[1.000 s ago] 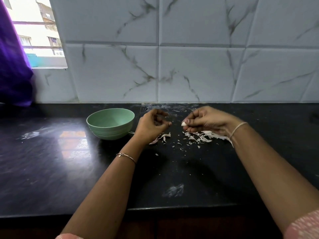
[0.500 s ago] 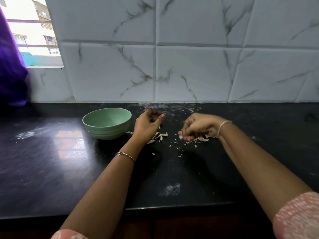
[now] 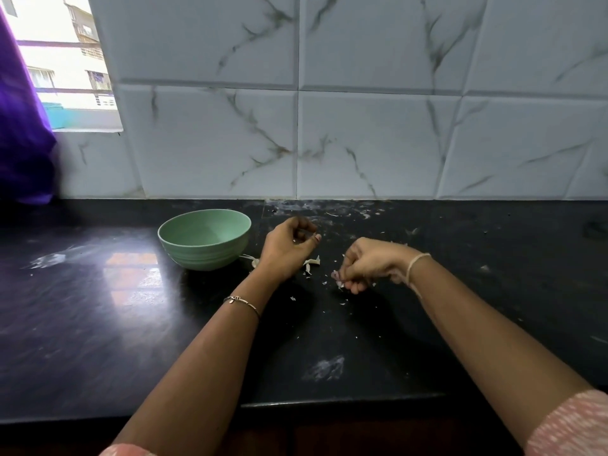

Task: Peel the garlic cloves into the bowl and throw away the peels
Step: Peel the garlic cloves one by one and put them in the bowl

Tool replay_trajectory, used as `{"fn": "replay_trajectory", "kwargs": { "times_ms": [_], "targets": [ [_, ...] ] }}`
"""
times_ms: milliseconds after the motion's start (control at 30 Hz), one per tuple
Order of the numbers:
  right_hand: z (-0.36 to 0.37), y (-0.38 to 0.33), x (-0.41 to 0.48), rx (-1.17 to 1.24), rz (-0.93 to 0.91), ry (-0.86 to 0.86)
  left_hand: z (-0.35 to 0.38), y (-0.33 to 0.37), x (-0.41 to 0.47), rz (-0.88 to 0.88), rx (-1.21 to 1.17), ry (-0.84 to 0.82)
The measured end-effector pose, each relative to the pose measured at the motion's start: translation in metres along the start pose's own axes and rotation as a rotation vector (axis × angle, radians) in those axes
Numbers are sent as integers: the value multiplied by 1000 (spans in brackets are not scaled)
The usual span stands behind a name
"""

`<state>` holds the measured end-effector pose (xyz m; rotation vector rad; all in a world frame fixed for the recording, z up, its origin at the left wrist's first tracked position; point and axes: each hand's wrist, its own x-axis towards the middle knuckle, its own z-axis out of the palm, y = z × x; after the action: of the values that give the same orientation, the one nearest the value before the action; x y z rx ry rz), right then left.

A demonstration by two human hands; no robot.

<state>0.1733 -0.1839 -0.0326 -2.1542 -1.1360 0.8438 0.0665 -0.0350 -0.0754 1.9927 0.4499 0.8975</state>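
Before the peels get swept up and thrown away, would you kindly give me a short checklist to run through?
1. Bowl upright on the countertop, left of both hands: ok.
2. Right hand pinches peel scraps at the countertop: ok.
3. Left hand free to help: cannot tell; its fingers are curled and what they hold, if anything, is hidden.
4. All peels gathered: not ok; loose peels lie beside the left hand.
5. Cloves in the bowl: cannot tell; its bottom is hidden.
6. Bin for the peels: cannot tell; none in view.
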Motion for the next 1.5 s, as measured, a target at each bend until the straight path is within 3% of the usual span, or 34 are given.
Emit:
{"fn": "replay_trajectory", "kwargs": {
  "times_ms": [67,133,233,400,600,867,1033,1200,1500],
  "targets": [
    [6,6,2,37,-57,68,3,0,0,-13,-2,-25],
    [5,10,3,234,-216,283,7,1,-1,-51,-32,-51],
    [5,17,4,433,-395,545,16,11,-5,-166,-271,-163],
    [11,25,8,504,-463,651,33,27,-8,-232,-544,-267],
    [5,34,12,574,-458,723,47,33,0,-228,-551,-211],
    [6,35,17,659,-318,716,55,24,10,-149,-373,-71],
    [5,34,16,835,-216,640,56,21,11,-48,-266,-80],
    [1,32,14,1037,-188,513,54,23,11,-12,-308,-109],
    [-1,33,7,1088,-168,431,51,21,10,33,-310,-138]
  ]
}}
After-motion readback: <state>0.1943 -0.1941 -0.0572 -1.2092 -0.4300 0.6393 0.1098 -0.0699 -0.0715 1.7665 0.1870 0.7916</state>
